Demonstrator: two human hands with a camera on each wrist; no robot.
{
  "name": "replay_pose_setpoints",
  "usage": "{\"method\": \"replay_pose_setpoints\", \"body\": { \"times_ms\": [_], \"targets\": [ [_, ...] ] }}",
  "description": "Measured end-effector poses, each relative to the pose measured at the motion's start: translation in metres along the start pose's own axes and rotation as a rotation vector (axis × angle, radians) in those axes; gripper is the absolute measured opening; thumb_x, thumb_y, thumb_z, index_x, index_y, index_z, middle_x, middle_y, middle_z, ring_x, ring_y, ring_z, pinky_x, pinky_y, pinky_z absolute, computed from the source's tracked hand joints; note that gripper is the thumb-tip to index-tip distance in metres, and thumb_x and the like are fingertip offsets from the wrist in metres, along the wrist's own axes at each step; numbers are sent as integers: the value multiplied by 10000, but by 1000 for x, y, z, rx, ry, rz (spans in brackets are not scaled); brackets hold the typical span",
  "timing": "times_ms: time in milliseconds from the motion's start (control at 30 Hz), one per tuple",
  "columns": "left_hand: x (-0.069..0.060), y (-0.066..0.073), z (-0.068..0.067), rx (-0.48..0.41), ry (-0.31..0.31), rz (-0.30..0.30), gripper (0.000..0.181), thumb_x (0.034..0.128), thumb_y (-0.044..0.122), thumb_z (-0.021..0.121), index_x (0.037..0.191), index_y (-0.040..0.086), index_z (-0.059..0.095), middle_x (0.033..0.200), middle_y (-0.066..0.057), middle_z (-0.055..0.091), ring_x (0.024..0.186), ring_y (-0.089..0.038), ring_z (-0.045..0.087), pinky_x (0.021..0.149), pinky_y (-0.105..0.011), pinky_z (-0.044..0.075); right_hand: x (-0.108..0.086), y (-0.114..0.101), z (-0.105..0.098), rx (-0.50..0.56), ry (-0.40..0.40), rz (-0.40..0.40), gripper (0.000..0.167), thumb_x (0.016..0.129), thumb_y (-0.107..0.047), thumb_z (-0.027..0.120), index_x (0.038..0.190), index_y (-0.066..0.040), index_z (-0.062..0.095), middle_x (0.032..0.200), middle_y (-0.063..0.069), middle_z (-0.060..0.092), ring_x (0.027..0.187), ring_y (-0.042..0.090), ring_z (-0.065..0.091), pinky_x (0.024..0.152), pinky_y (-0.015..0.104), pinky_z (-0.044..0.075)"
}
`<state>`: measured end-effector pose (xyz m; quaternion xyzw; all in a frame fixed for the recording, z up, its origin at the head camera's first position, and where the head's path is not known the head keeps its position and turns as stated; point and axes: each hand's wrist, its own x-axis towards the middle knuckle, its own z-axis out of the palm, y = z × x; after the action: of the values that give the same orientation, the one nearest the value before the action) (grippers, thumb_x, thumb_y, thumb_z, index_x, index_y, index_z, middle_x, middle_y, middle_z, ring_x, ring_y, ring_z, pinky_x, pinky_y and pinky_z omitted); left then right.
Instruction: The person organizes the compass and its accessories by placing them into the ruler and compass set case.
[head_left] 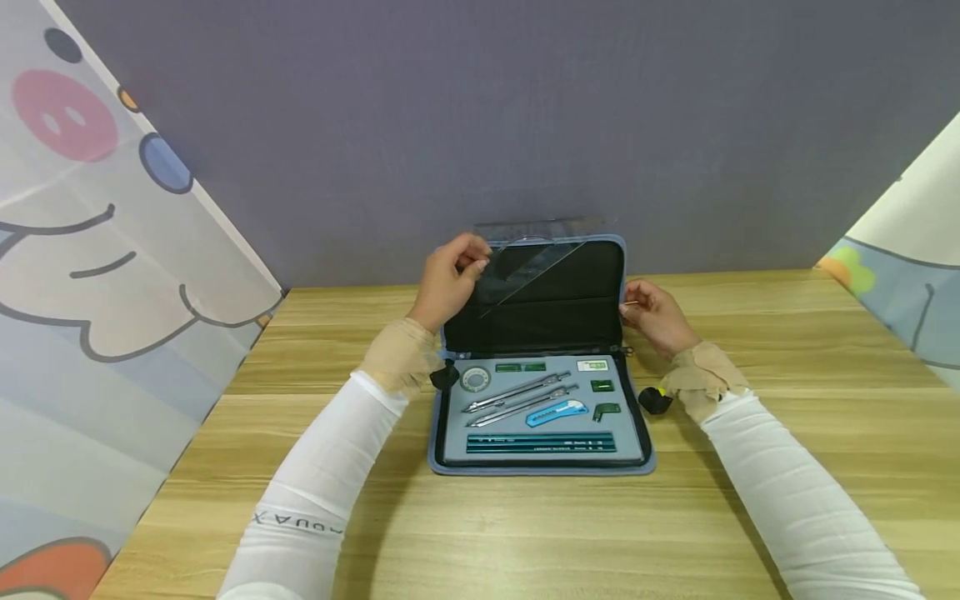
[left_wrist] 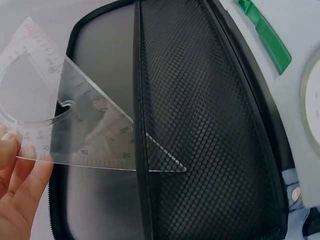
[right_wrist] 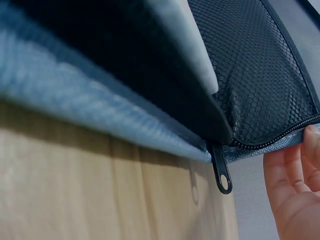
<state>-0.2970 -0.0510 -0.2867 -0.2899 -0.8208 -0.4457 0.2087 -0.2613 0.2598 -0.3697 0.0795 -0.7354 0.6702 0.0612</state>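
My left hand [head_left: 450,279] pinches a clear triangular set square [left_wrist: 95,110] by its edge, in front of the upright lid of a zip case. In the left wrist view its pointed tip overlaps the black mesh pocket [left_wrist: 210,130]; whether it is inside or in front, I cannot tell. With thumb and fingers, my right hand [head_left: 656,317] holds the lid's right edge [right_wrist: 270,147]. Below the lid lies the grey tray [head_left: 450,450] with two metal compasses [head_left: 517,404], a blue utility knife [head_left: 557,412], green pencils [head_left: 540,442] and a round tape-like disc [head_left: 475,379].
The case stands on a wooden table [head_left: 300,433], close to a grey partition [head_left: 375,125] behind it. A zipper pull [right_wrist: 222,170] hangs at the case's hinge corner. Small green pieces [head_left: 603,386] and an eraser-like white block [head_left: 592,365] sit in the tray's right side.
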Motion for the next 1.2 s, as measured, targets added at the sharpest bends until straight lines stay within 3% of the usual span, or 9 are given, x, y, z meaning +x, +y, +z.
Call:
{"method": "replay_pose_setpoints", "body": {
  "times_ms": [200,333,833,1033,1200],
  "targets": [
    [1,-1,-3,76,-53,16,102,887,2,613,975,45,641,882,-106,662,708,-200,601,655,-306,463,-2,-2,1,6,-3,-1,171,916,96,475,1006,-49,483,863,-57,510,766,33,524,691,174,484],
    [2,0,-5,141,-74,-5,111,879,-22,609,954,54,636,883,-101,666,704,-209,598,673,-323,475,-2,-3,2,4,-8,-3,176,916,99,475,1004,-53,488,858,-76,523,765,27,529,694,173,488],
    [1,5,-5,306,-229,-29,294,829,-138,480,968,70,634,853,-70,645,740,-194,572,707,-321,457,-4,-4,3,-25,-7,-23,140,907,107,482,1033,48,468,853,-86,547,768,17,542,700,175,497],
    [2,5,-4,357,-227,-39,301,809,-125,494,963,87,641,843,-54,650,711,-186,558,671,-308,431,-3,-3,3,-16,0,-29,148,908,100,492,1013,-5,488,847,-86,538,757,23,539,692,181,495],
    [0,6,-3,427,-281,-42,301,813,-111,496,968,100,644,864,-58,643,670,-193,506,628,-299,387,-2,-1,2,13,-8,-37,197,906,107,487,975,-76,515,846,-77,540,752,26,547,692,179,496]
  ]
}}
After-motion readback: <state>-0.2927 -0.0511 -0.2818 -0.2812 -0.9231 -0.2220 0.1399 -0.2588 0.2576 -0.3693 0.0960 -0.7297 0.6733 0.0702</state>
